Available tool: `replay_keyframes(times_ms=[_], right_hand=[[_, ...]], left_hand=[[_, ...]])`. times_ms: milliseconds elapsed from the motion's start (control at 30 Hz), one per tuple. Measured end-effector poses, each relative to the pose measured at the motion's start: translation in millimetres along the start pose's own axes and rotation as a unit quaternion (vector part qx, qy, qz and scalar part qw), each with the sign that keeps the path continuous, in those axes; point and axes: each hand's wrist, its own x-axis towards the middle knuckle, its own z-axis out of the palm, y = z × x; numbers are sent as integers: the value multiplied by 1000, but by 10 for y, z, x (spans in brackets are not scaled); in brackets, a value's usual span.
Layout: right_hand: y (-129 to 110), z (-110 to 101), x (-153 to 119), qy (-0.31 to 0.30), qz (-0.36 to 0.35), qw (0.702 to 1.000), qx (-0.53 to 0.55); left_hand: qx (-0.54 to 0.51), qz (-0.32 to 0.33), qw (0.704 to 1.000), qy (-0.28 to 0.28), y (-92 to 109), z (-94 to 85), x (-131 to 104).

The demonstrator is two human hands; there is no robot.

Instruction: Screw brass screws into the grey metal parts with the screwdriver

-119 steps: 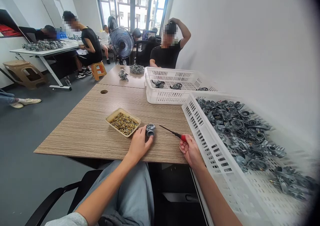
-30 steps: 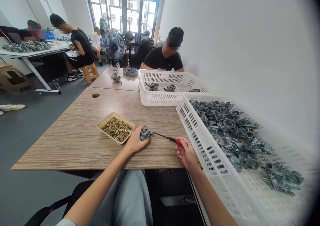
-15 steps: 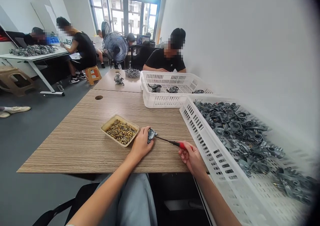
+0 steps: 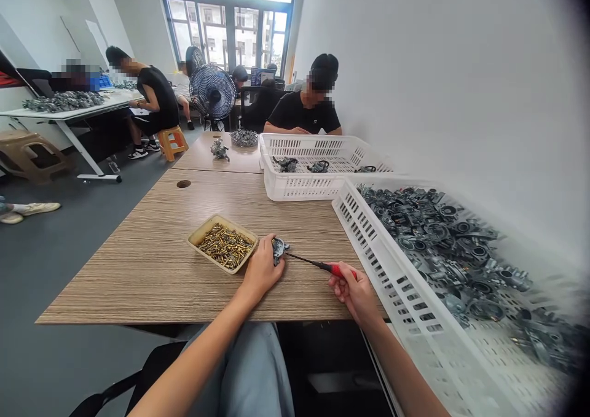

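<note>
Screwdriver (image 4: 324, 266) in curled right hand (image 4: 356, 292)

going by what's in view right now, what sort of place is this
Probably a small assembly workshop: a white crate heaped with metal parts, a tray of brass-coloured pieces, and a red-handled tool in the right hand.

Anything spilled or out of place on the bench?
No spill visible; the brass pieces sit inside their tray. One mild oddity: a lone metal part rests on the far tabletop, outside the white crates, where similar-looking parts lie.
</note>
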Motion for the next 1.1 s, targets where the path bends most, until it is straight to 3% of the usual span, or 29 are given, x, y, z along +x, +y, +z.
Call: replay_keyframes(times_ms=[667, 933, 1100], right_hand=[[-58, 18, -23, -6, -13, 1000, -24], [-18, 59, -32, -19, -42, 995, -83], [-35, 53, -25, 9, -45, 998, -44]], left_hand=[[2, 0, 1000, 10, -29, 28, -7], [18, 3, 1000, 10, -22, 37, -10], [12, 5, 1000, 25, -46, 44, -3]])
